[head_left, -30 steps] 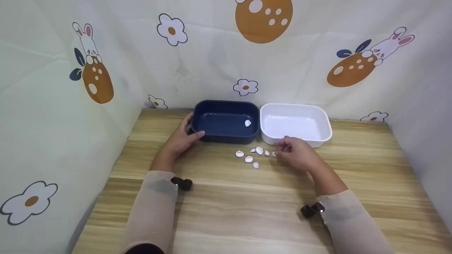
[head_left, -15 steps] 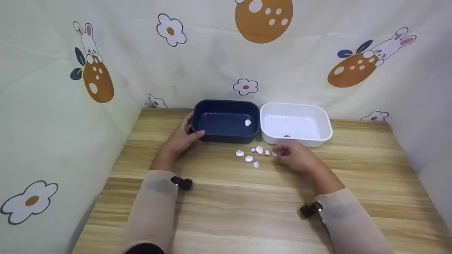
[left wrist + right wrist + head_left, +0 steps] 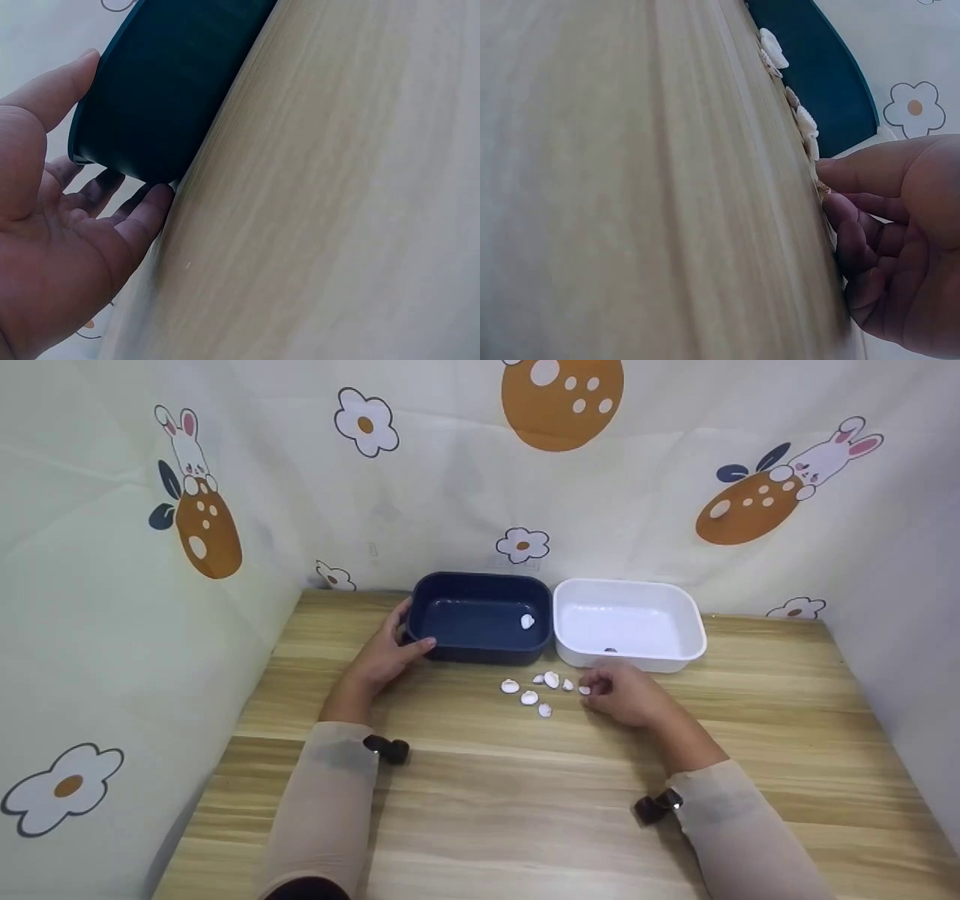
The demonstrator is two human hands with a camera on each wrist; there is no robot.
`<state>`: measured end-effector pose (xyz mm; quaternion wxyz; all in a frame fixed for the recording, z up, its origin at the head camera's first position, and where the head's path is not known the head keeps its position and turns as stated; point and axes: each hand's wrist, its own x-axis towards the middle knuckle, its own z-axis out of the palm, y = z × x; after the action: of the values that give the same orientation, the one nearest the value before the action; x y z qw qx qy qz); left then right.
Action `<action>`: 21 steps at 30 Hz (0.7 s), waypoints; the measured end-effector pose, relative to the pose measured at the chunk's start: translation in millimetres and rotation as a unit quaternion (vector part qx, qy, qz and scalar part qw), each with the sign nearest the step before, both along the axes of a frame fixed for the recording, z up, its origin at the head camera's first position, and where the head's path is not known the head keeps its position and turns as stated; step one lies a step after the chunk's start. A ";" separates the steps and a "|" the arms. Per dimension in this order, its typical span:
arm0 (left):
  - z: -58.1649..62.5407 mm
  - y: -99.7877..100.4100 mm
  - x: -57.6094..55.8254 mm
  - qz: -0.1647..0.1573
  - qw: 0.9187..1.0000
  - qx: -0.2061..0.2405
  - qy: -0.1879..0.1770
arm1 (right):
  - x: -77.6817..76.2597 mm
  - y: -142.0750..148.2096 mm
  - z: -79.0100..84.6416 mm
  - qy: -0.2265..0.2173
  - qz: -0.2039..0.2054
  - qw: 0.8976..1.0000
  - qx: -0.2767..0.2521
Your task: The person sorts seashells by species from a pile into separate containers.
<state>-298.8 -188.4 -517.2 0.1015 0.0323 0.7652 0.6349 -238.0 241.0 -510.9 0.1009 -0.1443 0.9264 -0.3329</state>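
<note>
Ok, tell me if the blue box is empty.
Not empty: the head view shows one white shell inside the blue box, lying near its right-hand end.

Wood-grain desk (image 3: 495, 802), light and brown streaks running side to side. Cream cloth (image 3: 442, 495), lightly creased, hangs behind the far edge; print of white flowers (image 3: 366, 424), orange fruits (image 3: 562, 405) and rabbits (image 3: 821, 457). A similarly printed left wall (image 3: 75, 607) flanks the left edge; greyish right wall (image 3: 900, 525) beyond the far right corner. Light soft, diffuse; desk surface faintly glossy.
</note>
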 end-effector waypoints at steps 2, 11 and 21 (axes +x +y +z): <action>0.6 0.2 0.8 0.000 1.000 0.004 0.000 | 0.5 -0.2 0.1 -0.001 0.002 1.000 -0.002; 0.7 0.6 2.1 -0.004 1.000 0.013 0.003 | 1.0 -1.5 0.3 -0.005 0.001 1.000 -0.002; 1.4 -0.1 1.2 -0.002 1.000 0.007 -0.001 | 4.3 -1.6 12.2 -0.019 0.009 1.000 0.001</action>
<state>-297.5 -188.5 -515.9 0.1032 0.0346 0.7603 0.6404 -233.7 239.4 -498.7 0.1218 -0.1456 0.9234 -0.3337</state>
